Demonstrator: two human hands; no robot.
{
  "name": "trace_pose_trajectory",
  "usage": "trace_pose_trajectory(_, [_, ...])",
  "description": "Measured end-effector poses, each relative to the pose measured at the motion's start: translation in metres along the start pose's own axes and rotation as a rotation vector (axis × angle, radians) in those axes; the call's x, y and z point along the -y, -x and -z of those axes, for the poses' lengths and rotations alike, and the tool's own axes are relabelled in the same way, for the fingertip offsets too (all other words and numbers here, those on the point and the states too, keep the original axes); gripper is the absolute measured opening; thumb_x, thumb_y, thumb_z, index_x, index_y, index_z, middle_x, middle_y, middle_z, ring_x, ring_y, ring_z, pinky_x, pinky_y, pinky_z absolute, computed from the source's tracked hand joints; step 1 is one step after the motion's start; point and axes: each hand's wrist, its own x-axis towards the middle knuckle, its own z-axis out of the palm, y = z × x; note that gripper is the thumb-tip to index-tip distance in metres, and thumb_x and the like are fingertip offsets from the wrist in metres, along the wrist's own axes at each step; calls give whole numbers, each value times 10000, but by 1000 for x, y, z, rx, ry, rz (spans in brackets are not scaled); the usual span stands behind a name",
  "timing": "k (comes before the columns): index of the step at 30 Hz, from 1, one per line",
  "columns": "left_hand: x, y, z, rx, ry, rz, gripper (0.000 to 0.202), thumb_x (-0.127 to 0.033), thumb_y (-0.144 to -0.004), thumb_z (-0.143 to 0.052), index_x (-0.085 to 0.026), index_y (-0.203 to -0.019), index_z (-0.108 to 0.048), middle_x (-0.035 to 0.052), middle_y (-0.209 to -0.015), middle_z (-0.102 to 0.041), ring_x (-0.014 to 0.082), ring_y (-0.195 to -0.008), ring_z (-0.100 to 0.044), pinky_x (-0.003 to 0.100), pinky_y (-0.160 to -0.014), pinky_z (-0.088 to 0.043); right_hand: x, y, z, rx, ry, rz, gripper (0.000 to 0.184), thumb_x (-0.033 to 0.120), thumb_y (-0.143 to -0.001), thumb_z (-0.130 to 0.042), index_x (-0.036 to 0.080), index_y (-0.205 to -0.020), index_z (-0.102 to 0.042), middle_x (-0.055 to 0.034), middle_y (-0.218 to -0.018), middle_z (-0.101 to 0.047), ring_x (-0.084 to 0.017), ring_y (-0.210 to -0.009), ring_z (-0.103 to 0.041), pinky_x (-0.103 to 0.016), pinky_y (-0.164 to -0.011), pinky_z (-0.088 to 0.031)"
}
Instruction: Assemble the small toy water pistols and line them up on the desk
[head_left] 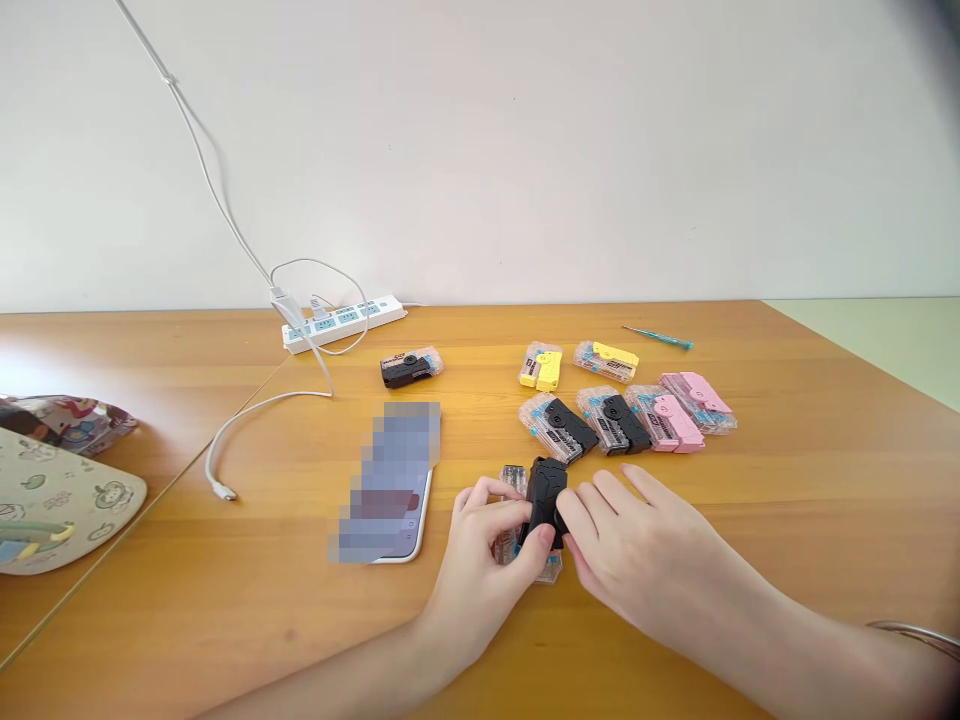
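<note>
Black chunky plastic piece point(545, 500) stood long-axis 12-to-6, pinched by the curled left hand point(487, 545) at 9 o'clock, the half-open right hand point(630, 540) touching it from 3 o'clock.

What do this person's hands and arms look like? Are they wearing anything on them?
The left hand and right hand are bare, with no gloves, and the left forearm and right forearm show no sleeves. No rings show on the fingers. The only thing worn is a thin metal bangle on the right arm, at the picture's edge.
</note>
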Motion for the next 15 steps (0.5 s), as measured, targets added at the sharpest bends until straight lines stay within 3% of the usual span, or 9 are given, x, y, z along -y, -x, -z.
trace_pose_trajectory(15, [2, 0, -1, -29, 24, 15, 276, -269, -805, -466, -193, -542, -506, 35, -684, -524, 252, -953, -483, 376, -843, -369, 10, -5, -7, -2, 83, -37, 74, 218, -617, -559, 189, -587, -498, 8, -545, -389, -156, -515, -321, -323, -530, -192])
